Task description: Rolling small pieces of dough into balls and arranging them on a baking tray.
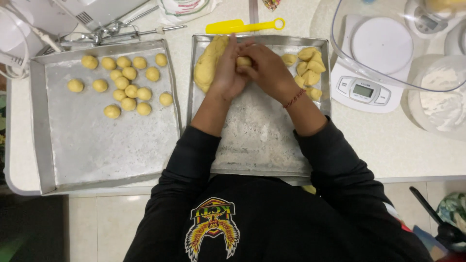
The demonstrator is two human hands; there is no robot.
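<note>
Over the floured tray (257,145), the left hand (228,73) and right hand (267,70) meet — fingers curled narrow around a small dough piece (243,61) pressed between them. It looks soft and light, easily dented, best cupped in the palms. Beyond the left hand lies the big dough lump (208,60); right of the hands, cut chunks (308,68) — left of this tray, rolled balls (126,82).

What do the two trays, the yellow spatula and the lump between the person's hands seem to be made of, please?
Left tray and right tray: dull grey metal, probably aluminium, scuffed and dusted white. Yellow spatula: glossy, evenly coloured, likely plastic. The lump pressed between the left hand and right hand: soft, matte yellow dough, like the dough mass beside it.
</note>
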